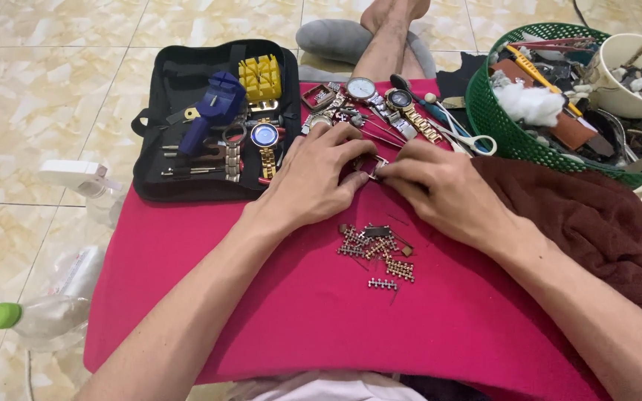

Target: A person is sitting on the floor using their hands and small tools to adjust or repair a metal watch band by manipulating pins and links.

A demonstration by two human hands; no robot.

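Note:
My left hand (pixel 315 177) and my right hand (pixel 440 189) meet over a bright pink cloth (pixel 276 312) on my lap. Together their fingertips pinch a small rectangular metal watch part (pixel 371 165). Just below the hands lies a loose heap of metal watch-band links (pixel 377 249). Beyond the fingers lie two wristwatches with metal bands (pixel 384 104), more band pieces and thin tools.
A black zip tool case (pixel 180 160) lies open at the left, holding a blue tool (pixel 213 108), a yellow block (pixel 260 78) and a blue-faced watch (pixel 264 136). A green basket (pixel 495 122) of parts and a white bowl (pixel 633 74) stand right. A brown towel (pixel 596 223), scissors (pixel 469 137) and plastic bottles (pixel 46 315) lie around.

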